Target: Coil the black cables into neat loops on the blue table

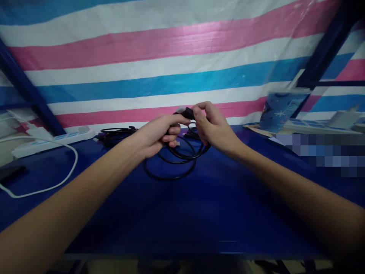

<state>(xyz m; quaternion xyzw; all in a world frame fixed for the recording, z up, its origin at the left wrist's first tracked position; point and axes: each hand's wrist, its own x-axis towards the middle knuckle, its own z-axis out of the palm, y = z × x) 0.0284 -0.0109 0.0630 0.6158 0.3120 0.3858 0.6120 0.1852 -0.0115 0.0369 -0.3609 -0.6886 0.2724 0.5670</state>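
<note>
Above the middle of the blue table, my left hand (159, 135) has its fingers curled round a black cable (168, 178) that hangs in loose loops. A black connector (188, 113) on the cable is pinched between the thumb and fingers of my right hand (213, 127). The tip of my left index finger reaches close to that connector. Part of the loops passes under my right hand too. A small light-coloured plug end (178, 144) shows beside my left fingers. Behind my hands lie more coiled black cables (116, 137).
On the left are a white power strip (54, 141), a white cord (74, 167) curving over the blue table (182, 217), and a dark flat object (11, 173). At the back right stand a blue patterned cup (281, 110) with a straw and another white strip (325, 128). A striped sheet (171, 45) hangs behind.
</note>
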